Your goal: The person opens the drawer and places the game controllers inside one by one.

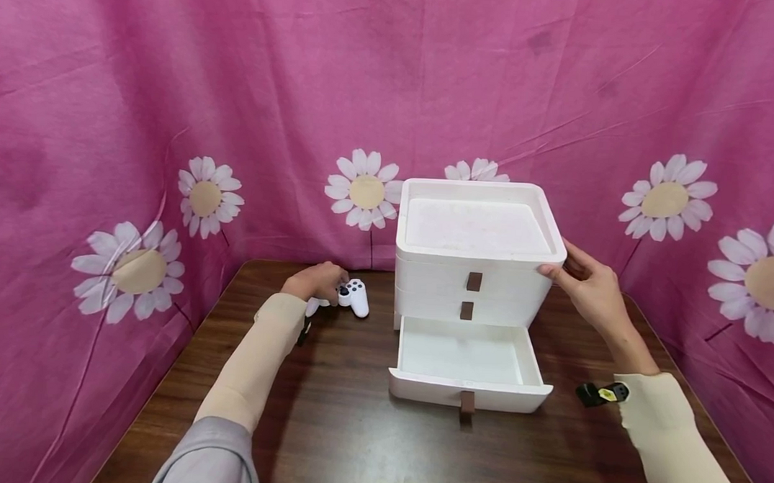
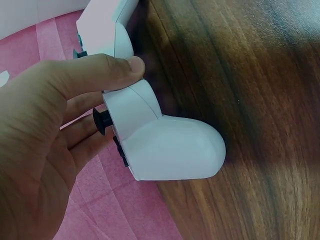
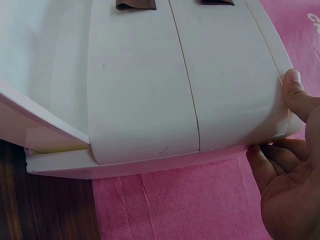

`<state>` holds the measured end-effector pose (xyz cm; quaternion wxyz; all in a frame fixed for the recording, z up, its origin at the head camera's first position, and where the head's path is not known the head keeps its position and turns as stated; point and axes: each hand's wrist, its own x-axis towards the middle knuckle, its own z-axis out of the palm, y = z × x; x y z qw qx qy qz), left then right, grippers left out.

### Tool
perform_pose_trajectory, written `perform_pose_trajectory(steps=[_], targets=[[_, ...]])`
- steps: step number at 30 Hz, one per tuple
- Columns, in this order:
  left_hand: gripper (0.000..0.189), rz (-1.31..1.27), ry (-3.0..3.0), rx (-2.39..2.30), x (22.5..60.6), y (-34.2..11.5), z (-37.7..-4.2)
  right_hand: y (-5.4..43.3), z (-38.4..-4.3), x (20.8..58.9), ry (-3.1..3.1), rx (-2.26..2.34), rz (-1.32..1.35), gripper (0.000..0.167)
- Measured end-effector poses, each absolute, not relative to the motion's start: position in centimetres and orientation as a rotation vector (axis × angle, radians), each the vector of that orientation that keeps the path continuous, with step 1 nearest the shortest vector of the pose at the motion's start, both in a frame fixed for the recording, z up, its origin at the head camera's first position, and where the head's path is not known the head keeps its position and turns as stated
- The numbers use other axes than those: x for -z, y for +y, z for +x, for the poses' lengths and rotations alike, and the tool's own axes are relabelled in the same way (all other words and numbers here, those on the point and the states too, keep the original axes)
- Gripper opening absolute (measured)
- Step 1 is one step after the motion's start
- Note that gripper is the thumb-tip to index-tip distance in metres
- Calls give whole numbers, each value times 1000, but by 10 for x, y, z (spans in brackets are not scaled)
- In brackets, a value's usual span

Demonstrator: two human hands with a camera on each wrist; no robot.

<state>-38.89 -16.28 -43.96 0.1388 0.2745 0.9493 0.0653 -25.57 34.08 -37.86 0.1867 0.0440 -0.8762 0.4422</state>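
Observation:
A white game controller (image 1: 358, 298) with black thumbsticks is at the table's back left. My left hand (image 1: 320, 280) grips it by the middle; in the left wrist view the thumb lies across its white shell (image 2: 172, 150) and the fingers are on the far side. To the right stands a white drawer unit (image 1: 433, 290) with brown pull tabs. Its bottom drawer (image 1: 432, 390) is pulled out, while the two above are closed. My right hand (image 1: 589, 293) holds the unit's upper right corner, thumb (image 3: 295, 92) on the front edge and fingers along the side.
The brown wooden table (image 1: 326, 440) carries both things. A pink cloth (image 1: 290, 86) with large white daisies hangs behind and at both sides. The unit's top has a raised rim (image 1: 477, 257). The open drawer's tab (image 1: 467, 405) juts out toward the front.

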Motion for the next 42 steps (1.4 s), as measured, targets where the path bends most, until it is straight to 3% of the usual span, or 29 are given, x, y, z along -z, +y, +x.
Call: perform_pose_trajectory(steps=[21, 42], targets=[[48, 895, 2810, -330, 411, -169, -387, 339, -257, 377, -2448, -1265, 127, 74], [46, 888, 2793, -211, 368, -157, -351, 341, -256, 379, -2463, -1281, 124, 75]])
